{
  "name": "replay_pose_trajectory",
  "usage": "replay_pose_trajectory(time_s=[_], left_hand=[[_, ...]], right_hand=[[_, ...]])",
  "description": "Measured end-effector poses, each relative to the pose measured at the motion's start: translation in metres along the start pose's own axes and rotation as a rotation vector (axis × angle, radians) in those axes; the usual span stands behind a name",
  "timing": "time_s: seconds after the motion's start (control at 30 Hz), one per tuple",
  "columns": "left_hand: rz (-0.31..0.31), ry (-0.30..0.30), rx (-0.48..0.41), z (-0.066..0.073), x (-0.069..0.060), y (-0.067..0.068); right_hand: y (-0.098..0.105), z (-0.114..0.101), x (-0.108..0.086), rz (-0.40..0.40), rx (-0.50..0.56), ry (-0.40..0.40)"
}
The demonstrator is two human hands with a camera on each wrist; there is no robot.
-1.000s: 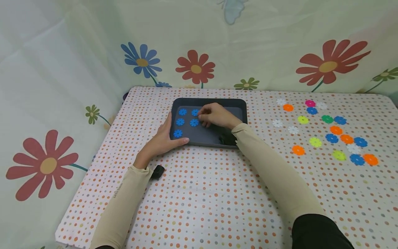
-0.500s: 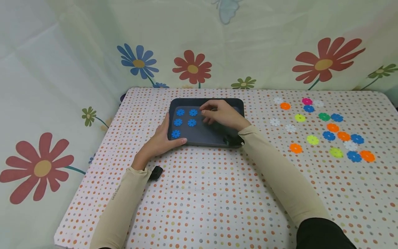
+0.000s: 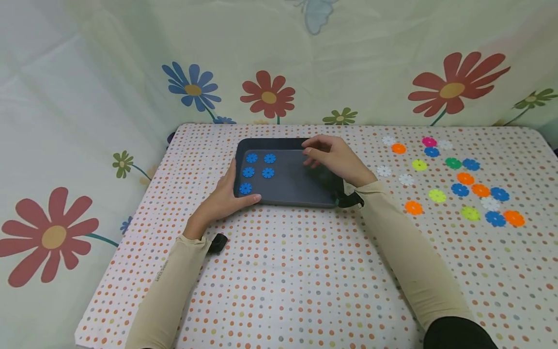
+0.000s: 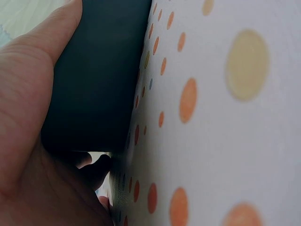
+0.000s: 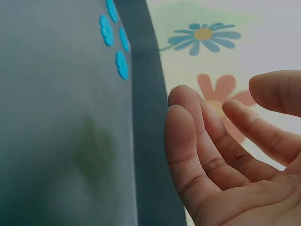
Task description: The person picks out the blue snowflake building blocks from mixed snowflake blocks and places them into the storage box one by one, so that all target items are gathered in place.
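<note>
Over tray [image 3: 289, 183]: right hand [image 3: 336, 157], grip wide | left hand [image 3: 221, 196], grip holding tray | blue discs [image 3: 268, 172]: head five, right wrist four

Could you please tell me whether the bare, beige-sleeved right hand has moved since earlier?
Yes: the right hand moved rightward relative to the dark grey rectangular tray.

Cream, close-fitting sleeves cover both forearms down to the wrists: a left sleeve [image 3: 163, 291] and a right sleeve [image 3: 405, 247]. Small dark lettering [image 3: 162, 271] runs lengthwise along the left one, too small to read. Above the right sleeve, a wider black sleeve [image 3: 457, 333] begins. A small black box [image 3: 218, 243] sits at the left cuff, and a black device [image 3: 350, 199] at the right cuff. The fingers [image 5: 181, 146] are bare.
</note>
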State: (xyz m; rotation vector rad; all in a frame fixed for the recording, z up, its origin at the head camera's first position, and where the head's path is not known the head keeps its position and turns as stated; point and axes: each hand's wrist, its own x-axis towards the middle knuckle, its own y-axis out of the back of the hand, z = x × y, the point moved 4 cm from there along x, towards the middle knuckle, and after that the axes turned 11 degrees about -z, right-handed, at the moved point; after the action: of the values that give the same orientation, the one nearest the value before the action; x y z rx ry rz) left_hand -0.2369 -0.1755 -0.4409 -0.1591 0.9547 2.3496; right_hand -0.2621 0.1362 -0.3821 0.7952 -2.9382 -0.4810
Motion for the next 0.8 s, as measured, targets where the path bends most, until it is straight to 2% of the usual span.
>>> replay_pose_trajectory(time_s=[0.1,0.47,0.8], left_hand=[[0.002,-0.002,-0.001,0.001,0.0,0.0],[-0.003,0.004,0.003,0.003,0.0,-0.002],[-0.006,0.01,-0.003,0.002,-0.001,-0.002]], right_hand=[[0.009,-0.002,-0.006,0.038,0.002,0.014],[0.033,-0.004,-0.032,0.133,0.002,-0.011],[0.051,0.0,-0.057,0.171,-0.034,-0.039]])
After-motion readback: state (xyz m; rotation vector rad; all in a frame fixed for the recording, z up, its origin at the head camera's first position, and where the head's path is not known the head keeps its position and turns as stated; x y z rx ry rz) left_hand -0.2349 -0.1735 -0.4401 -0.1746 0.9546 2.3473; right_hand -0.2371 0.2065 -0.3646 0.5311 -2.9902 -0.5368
